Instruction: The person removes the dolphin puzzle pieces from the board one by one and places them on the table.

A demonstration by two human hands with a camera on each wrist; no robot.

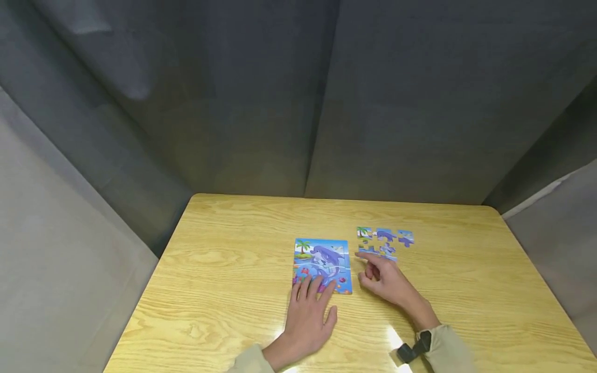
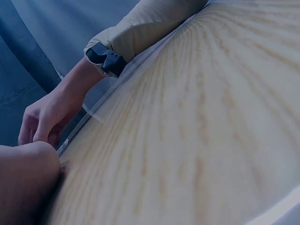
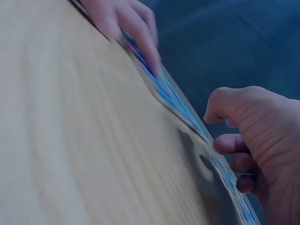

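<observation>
A dolphin picture puzzle [image 1: 322, 256] in a flat tray lies near the middle of the table. Spread fingers of my left hand [image 1: 309, 316] rest on its lower edge. To its right hovers my right hand [image 1: 387, 280], its index finger extended toward the puzzle and the other fingers bent, with nothing visible in them. Just beyond that hand lie several loose puzzle pieces [image 1: 384, 235], partly hidden by it. In the right wrist view, the right hand [image 3: 262, 140] shows a gap between thumb and fingers, and the left hand [image 3: 126, 21] touches the puzzle's edge.
The wooden table [image 1: 224, 248] has rounded far corners. Dark grey curtains [image 1: 261, 103] hang behind it, with lighter fabric [image 1: 56, 248] at the left side. A black strap device [image 1: 415, 348] sits on the right wrist, over a beige sleeve.
</observation>
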